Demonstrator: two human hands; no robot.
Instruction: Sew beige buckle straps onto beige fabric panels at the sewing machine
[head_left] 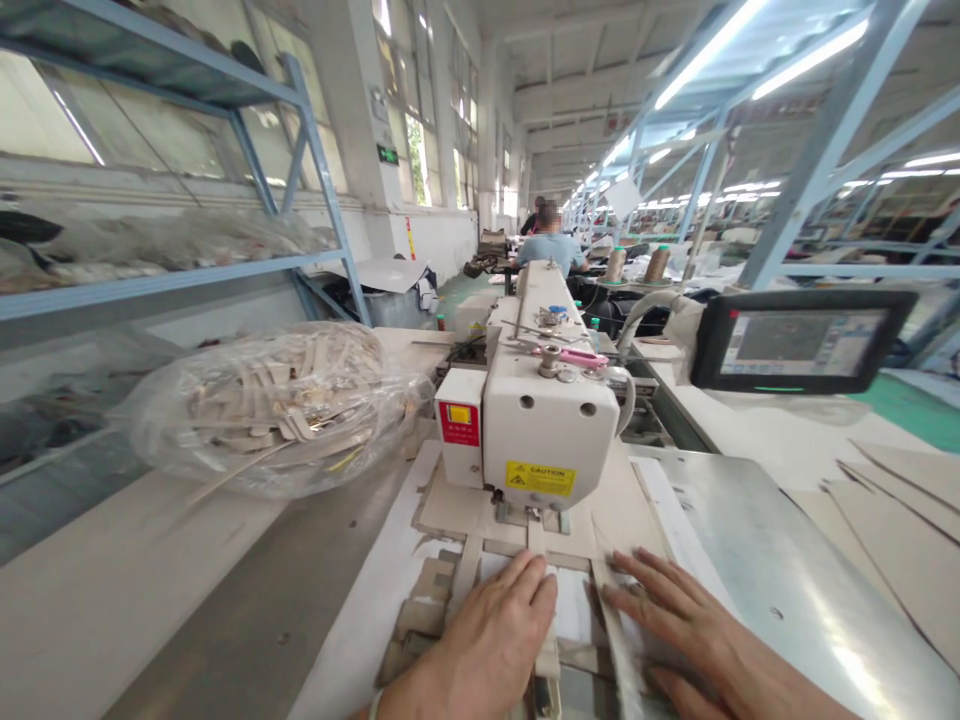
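Note:
A cream industrial sewing machine (544, 410) stands in front of me, its head bearing a yellow caution label. Under its needle lies a beige template with strips of beige fabric (480, 555). My left hand (491, 635) lies flat on the strips just in front of the needle, fingers stretched out together. My right hand (686, 625) rests flat beside it on the right, fingers spread over a strip and the template's edge. Neither hand holds anything.
A clear plastic bag of beige strips (277, 405) sits on the table at left. A control screen (799, 340) hangs at right above a shiny metal plate (765, 560). Blue shelving (187, 270) runs along the left. A person (551, 240) sits at a machine far ahead.

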